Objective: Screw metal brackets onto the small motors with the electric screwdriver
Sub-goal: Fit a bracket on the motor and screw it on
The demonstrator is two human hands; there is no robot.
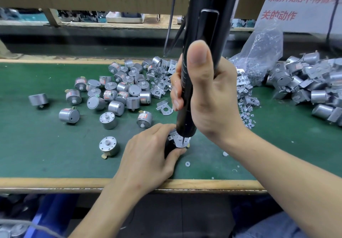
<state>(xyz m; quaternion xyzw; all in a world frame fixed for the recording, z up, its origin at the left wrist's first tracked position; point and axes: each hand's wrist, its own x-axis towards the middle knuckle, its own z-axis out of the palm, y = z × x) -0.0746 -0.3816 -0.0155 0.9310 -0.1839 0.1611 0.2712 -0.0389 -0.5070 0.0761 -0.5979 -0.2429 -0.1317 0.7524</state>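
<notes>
While the right hand (209, 93) clenched the screwdriver (201, 25) upright, the left hand (148, 150) grasped the bracket (178, 139) and its largely hidden motor near the bench (37, 154) front. Screw driving appeared in hand; the next move likely required a vertical bit and steady pressure.

Single head-worn wide-angle view, forward and down, seemingly close above the green bench (46, 154)

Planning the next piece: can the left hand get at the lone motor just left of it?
Probably yes: only bare mat lies between the left hand and that motor, though the hand must first release the workpiece it grips.
</notes>
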